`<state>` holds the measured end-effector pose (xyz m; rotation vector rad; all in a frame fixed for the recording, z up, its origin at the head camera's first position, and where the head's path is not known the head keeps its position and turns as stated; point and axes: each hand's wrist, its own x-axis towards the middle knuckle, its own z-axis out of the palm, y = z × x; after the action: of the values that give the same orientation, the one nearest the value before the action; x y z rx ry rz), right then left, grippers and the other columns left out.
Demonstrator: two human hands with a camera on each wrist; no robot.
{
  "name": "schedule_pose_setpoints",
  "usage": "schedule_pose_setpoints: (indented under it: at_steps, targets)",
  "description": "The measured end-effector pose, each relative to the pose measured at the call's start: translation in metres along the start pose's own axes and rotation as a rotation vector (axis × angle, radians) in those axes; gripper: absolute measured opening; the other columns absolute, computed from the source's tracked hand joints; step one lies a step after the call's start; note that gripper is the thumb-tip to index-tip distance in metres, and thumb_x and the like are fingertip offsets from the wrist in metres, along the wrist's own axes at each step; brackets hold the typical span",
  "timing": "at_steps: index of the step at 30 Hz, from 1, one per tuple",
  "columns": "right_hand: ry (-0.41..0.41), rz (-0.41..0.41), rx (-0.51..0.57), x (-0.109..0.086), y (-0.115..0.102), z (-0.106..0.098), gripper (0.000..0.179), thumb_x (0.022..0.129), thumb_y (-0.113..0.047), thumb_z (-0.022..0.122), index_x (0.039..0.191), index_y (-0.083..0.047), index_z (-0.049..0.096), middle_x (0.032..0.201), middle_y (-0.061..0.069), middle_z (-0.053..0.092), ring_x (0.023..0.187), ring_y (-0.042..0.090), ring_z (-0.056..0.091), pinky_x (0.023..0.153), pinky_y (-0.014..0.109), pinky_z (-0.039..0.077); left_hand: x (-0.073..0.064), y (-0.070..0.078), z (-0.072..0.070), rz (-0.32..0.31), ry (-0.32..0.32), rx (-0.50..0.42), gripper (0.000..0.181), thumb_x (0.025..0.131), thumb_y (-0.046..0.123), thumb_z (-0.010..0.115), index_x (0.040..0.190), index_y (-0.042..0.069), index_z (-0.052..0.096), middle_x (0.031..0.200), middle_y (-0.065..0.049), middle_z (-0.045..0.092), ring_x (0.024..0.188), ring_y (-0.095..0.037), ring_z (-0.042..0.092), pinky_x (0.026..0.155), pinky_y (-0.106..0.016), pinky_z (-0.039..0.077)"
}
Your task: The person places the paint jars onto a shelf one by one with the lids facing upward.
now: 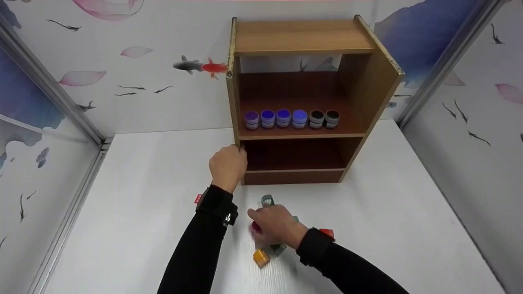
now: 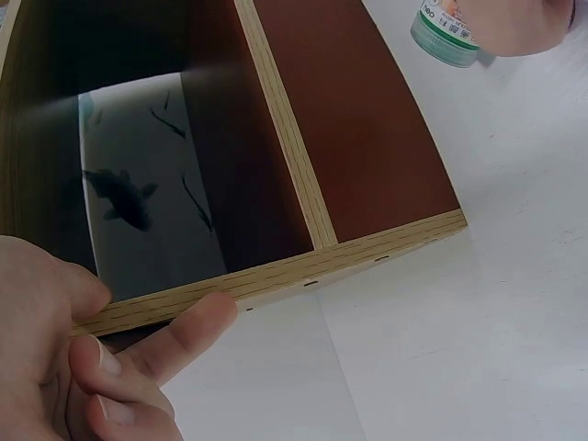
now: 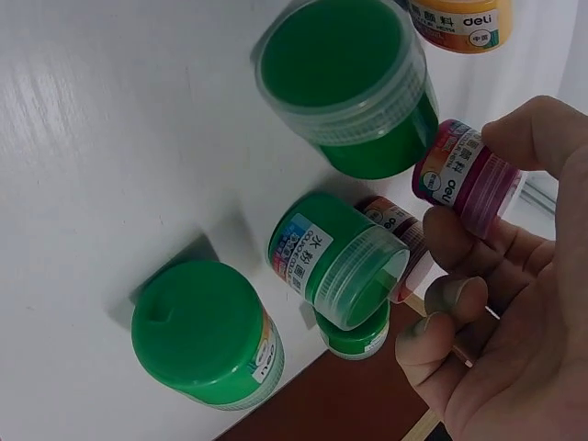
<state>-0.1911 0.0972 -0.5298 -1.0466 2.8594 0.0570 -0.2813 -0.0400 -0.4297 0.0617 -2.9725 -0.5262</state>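
Observation:
My left hand [image 1: 229, 165] grips the left side board of a wooden shelf unit [image 1: 304, 36]; in the left wrist view the thumb and forefinger lie on either side of the board's edge [image 2: 276, 273]. Low over the table, my right hand [image 1: 280, 224] pinches a magenta paint jar [image 3: 459, 175] between thumb and fingers. Around it are several green paint jars [image 3: 322, 243], some tipped on their sides, and a dark red one [image 3: 395, 220] partly hidden behind them. A yellow-orange jar [image 1: 261, 258] lies just in front of this hand.
On the middle shelf stands a row of several paint jars [image 1: 283, 118], purple and blue at left, dark at right. A red jar [image 1: 327, 232] shows beside the right wrist. A small red item [image 1: 198, 198] is partly hidden by the left wrist. Printed walls [image 1: 135, 102] enclose the white table [image 1: 143, 183].

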Motion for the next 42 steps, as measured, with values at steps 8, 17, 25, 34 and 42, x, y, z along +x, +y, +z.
schedule_pose_setpoints:
  at_steps: [8, 17, 25, 34, 42]
  targets:
    - [0.055, -0.040, 0.006, -0.002, 0.002, 0.001, 0.025, 0.088, -0.044, 0.059, 0.098, -0.021, 0.056, 0.071, -0.004, 0.061, 0.056, 0.007, 0.046, 0.047, 0.025, 0.040, 0.000, 0.000, -0.001, 0.001, -0.005, -0.029, 0.041, 0.102, 0.028, 0.042, 0.085, 0.003, 0.069, 0.074, -0.013, 0.069, 0.065, -0.026, 0.067, 0.055, -0.040, 0.053]
    - [0.065, -0.038, 0.050, 0.000, 0.001, 0.002, 0.022, 0.086, -0.039, 0.058, 0.096, -0.020, 0.054, 0.069, -0.006, 0.055, 0.055, 0.007, 0.042, 0.047, 0.024, 0.036, 0.001, 0.000, 0.000, -0.004, -0.009, -0.035, 0.041, 0.102, 0.028, 0.042, 0.082, 0.004, 0.068, 0.072, -0.011, 0.068, 0.063, -0.024, 0.065, 0.052, -0.038, 0.050]
    - [0.072, -0.041, 0.041, 0.000, 0.000, 0.003, 0.023, 0.092, -0.042, 0.057, 0.098, -0.020, 0.056, 0.066, -0.006, 0.056, 0.054, 0.007, 0.041, 0.047, 0.024, 0.034, 0.001, -0.001, 0.001, -0.008, -0.012, -0.040, 0.041, 0.101, 0.028, 0.041, 0.080, 0.005, 0.068, 0.071, -0.010, 0.067, 0.062, -0.023, 0.064, 0.050, -0.037, 0.049]
    - [0.053, -0.020, 0.082, 0.000, 0.005, -0.004, 0.032, 0.090, -0.049, 0.061, 0.094, -0.017, 0.064, 0.078, -0.003, 0.066, 0.061, 0.007, 0.050, 0.053, 0.024, 0.045, 0.000, 0.000, 0.000, -0.005, -0.011, -0.035, 0.043, 0.102, 0.030, 0.041, 0.079, 0.005, 0.068, 0.071, -0.011, 0.068, 0.063, -0.024, 0.066, 0.052, -0.039, 0.051]
    - [-0.002, 0.012, 0.222, -0.001, 0.015, -0.014, 0.025, 0.089, -0.044, 0.064, 0.093, -0.019, 0.065, 0.074, -0.006, 0.061, 0.064, 0.007, 0.048, 0.054, 0.023, 0.039, 0.000, 0.000, 0.000, 0.014, 0.007, -0.010, 0.041, 0.102, 0.028, 0.042, 0.081, 0.004, 0.068, 0.069, -0.011, 0.067, 0.059, -0.021, 0.063, 0.048, -0.036, 0.048]
